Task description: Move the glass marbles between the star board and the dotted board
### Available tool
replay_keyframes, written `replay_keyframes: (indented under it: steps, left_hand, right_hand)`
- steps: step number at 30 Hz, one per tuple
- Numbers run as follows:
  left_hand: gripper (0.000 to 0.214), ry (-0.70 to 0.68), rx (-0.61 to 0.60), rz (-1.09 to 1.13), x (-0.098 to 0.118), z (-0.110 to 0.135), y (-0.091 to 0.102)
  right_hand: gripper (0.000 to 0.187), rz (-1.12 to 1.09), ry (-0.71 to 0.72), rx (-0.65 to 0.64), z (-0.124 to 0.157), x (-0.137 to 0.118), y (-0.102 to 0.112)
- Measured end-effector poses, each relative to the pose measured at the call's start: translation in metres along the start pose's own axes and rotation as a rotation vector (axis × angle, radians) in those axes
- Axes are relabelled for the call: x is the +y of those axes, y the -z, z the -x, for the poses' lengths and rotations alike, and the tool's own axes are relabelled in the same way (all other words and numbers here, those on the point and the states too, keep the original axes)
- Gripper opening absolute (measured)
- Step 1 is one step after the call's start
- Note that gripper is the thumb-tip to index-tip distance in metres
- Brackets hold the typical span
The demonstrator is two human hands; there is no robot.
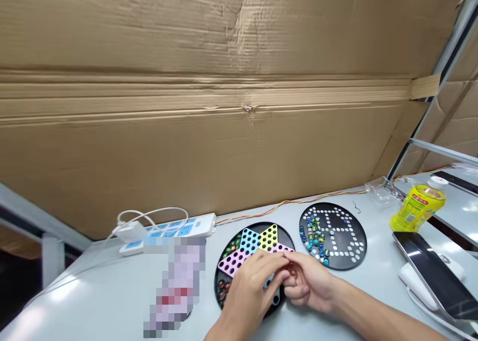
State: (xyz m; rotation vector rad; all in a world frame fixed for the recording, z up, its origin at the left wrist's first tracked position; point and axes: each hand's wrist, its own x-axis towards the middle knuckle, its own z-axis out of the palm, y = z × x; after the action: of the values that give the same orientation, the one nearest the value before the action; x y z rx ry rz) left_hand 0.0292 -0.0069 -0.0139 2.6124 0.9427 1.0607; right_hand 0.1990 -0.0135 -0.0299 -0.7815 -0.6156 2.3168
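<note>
A round black Chinese checkers board [218, 276] lies on the table, with a star of coloured, holed points in its middle. Green and orange marbles [232, 246] sit in its upper-left rim pocket, and dark red ones [223, 288] in the lower-left pocket. Above the board's right part, my left hand [254, 284] meets my right hand [308, 281]. The right fingers are curled around reddish marbles [293, 271], only partly visible. My left thumb and fingertips close together at that fist; what they pinch is hidden. Both hands cover part of the star.
A second black round board [353, 224] with white spots holds blue and green marbles [315, 236]. A yellow-labelled bottle [420, 206] and a phone on a white device [435, 274] are at right. A power strip [201, 225] stands back left, before a cardboard wall [209, 157].
</note>
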Motion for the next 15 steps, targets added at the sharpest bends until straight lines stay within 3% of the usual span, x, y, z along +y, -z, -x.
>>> replay_keyframes:
  steps: [3, 7, 12, 15]
  left_hand:
    - [0.024, 0.011, -0.02, -0.068, -0.006, 0.001, 0.002]
    - [0.027, 0.14, -0.039, -0.166, -0.022, 0.001, 0.024]
    - [0.038, 0.356, -0.177, -0.263, -0.055, 0.01, 0.062]
    - [0.034, 0.514, -0.36, -0.272, -0.07, 0.02, 0.073]
  right_hand:
    - [0.034, 0.016, 0.093, 0.099, 0.002, -0.008, 0.003]
    - [0.034, 0.181, 0.246, 0.256, 0.012, -0.037, 0.019]
    - [0.037, 0.752, 0.476, 0.682, 0.03, -0.081, 0.064]
    - [0.035, 1.099, 0.472, 0.862, 0.038, -0.092, 0.086]
